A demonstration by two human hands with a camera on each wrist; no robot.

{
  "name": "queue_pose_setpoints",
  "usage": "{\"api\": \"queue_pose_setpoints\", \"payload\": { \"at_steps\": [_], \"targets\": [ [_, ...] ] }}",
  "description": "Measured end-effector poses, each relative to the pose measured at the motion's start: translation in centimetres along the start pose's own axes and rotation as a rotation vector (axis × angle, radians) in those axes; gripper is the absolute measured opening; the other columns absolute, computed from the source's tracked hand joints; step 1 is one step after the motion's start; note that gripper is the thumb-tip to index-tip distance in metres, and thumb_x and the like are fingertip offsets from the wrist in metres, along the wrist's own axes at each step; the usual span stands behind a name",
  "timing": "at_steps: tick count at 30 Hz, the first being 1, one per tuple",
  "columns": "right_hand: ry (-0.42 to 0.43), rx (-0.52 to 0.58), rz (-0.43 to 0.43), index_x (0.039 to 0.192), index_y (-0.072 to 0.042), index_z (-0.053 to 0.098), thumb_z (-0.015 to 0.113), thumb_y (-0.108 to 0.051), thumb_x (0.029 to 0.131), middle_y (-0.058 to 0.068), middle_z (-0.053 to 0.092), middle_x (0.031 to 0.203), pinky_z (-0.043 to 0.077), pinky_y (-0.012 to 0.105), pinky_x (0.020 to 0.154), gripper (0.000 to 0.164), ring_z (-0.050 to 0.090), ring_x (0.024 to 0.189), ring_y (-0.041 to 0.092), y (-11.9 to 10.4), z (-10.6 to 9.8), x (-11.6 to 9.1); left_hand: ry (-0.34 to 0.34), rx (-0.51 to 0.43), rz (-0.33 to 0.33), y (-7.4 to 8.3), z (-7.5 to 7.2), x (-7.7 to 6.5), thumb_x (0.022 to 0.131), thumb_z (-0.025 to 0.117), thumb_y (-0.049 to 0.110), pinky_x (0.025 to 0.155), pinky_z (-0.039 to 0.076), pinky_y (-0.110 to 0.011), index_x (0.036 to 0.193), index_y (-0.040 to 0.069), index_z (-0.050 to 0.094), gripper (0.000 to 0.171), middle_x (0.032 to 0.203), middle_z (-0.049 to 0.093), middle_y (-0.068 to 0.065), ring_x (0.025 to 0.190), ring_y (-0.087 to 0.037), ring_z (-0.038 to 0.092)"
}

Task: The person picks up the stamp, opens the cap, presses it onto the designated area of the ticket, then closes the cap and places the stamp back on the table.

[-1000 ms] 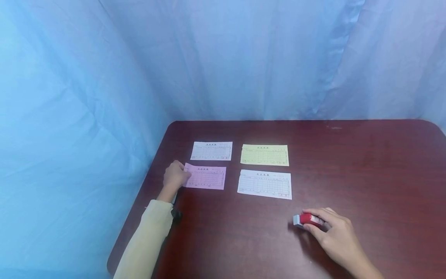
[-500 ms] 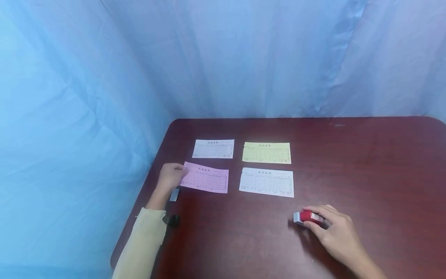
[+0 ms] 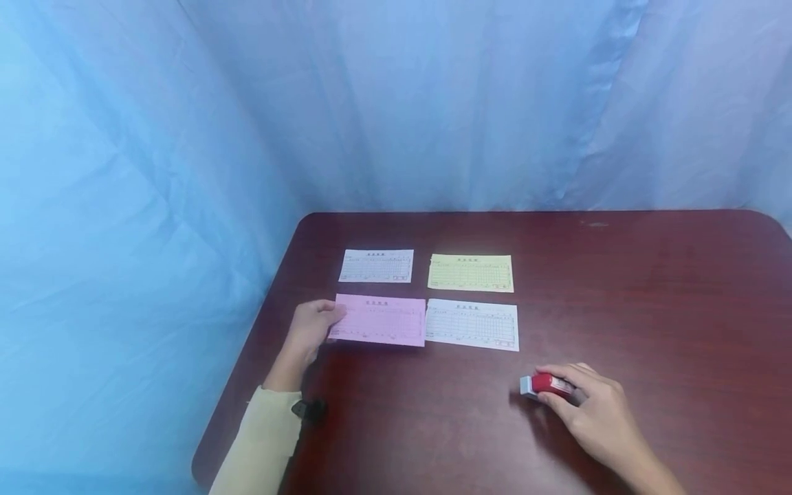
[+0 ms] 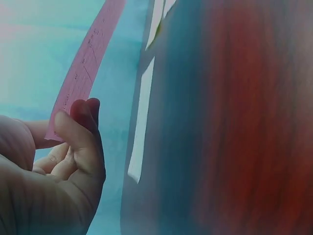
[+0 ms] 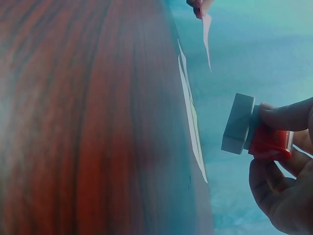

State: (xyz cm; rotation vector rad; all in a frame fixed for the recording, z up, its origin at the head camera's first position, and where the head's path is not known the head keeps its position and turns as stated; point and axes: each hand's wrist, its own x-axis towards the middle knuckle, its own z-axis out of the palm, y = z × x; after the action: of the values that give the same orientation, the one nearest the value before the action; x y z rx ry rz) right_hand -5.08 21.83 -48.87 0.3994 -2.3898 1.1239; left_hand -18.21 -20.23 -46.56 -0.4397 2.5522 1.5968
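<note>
Between thumb and fingers my left hand (image 3: 309, 330) pinches the left end of a pink printed slip (image 3: 385, 321). In the left wrist view the pink slip (image 4: 83, 68) stands up from the fingertips, raised off the table. My right hand (image 3: 597, 412) grips a red stamp (image 3: 551, 385) with a pale grey-blue end facing left. The right wrist view shows this stamp (image 5: 269, 142) held above the table, its grey end (image 5: 238, 125) turned away from the palm. A white slip (image 3: 473, 324) lies just right of the pink one.
Behind these lie another white slip (image 3: 376, 266) and a yellow slip (image 3: 470, 273), side by side on the dark red-brown table (image 3: 650, 295). Blue curtains (image 3: 433, 103) hang along the table's back and left. A black band (image 3: 307, 410) sits at my left wrist.
My left hand has lifted the pink slip off the table and shifted it rightward, up to the near white slip's edge. The right hand with the stamp stays in place.
</note>
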Motion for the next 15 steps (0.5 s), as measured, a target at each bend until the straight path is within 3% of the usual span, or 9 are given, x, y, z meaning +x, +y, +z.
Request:
{"api": "queue_pose_setpoints", "payload": {
  "at_steps": [10,15],
  "targets": [
    [0.005,0.005,0.008,0.100,-0.012,0.077,0.091,0.006,0.060,-0.006,0.070,0.087,0.043,0.007,0.073,0.046,0.059,0.080,-0.002,0.1,0.0,0.0,-0.112,-0.017,0.056,0.2,4.1,-2.3,0.095,0.069,0.015,0.067,0.051,-0.029,0.109,0.002,0.073,0.020,0.090,0.070,-0.008,0.077,-0.021,0.063],
    [0.011,-0.006,0.000,0.100,-0.011,0.078,0.092,0.005,0.059,-0.004,0.071,0.087,0.043,0.007,0.072,0.046,0.059,0.080,-0.001,0.1,-0.1,0.1,-0.211,-0.105,0.064,0.0,6.2,-3.4,0.093,0.069,0.009,0.061,0.053,-0.028,0.105,-0.003,0.072,0.017,0.086,0.070,-0.010,0.071,-0.019,0.065]
  ]
}}
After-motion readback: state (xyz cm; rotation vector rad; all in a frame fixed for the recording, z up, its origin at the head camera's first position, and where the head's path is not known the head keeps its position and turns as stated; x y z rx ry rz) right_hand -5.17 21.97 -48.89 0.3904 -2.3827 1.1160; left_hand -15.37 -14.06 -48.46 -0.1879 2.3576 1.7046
